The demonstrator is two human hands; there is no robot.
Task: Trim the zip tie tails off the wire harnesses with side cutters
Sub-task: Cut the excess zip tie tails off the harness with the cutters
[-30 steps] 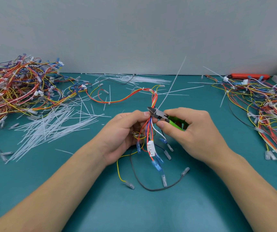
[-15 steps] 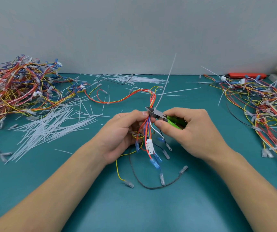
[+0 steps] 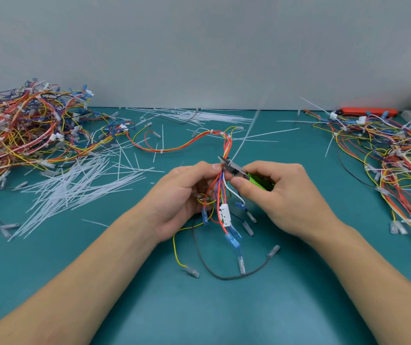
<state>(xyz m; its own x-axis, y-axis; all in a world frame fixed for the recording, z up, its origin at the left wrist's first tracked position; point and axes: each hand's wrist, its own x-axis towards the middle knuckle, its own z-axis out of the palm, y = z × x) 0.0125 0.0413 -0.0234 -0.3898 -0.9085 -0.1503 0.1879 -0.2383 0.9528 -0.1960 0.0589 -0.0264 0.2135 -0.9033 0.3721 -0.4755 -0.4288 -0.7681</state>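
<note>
Head view, landmark: wire harness (image 3: 220, 188) at table centre, held upright in front of the person.
Left hand (image 3: 183, 195): just left of the harness; grip pinches the wire bundle, thumb tip against the wires near the top.
Right hand (image 3: 277, 195): just right of the harness; grip curled round the green handles of the side cutters (image 3: 234, 168), thumb pressing the lower handle.
Cutter head: touching the harness at its upper part, beside the left thumb; whether the blades are apart or pressed together cannot be told.
Zip tie tail (image 3: 249, 131): thin, white, blurred; rises from the harness at the cutter head, slanting up and right.
Harness ends: white connector (image 3: 225, 214) and blue terminals hang below the hands; yellow and black leads trail on the table (image 3: 199, 307) below.
Cut tails (image 3: 75, 192): loose white heap, well left of the harness.
Left harness pile (image 3: 25, 135): far left of the harness, behind the cut tails.
Right harness pile (image 3: 393, 158): far right of the harness, tails sticking out.
Orange tool (image 3: 368, 111): behind the right pile, by the wall.
</note>
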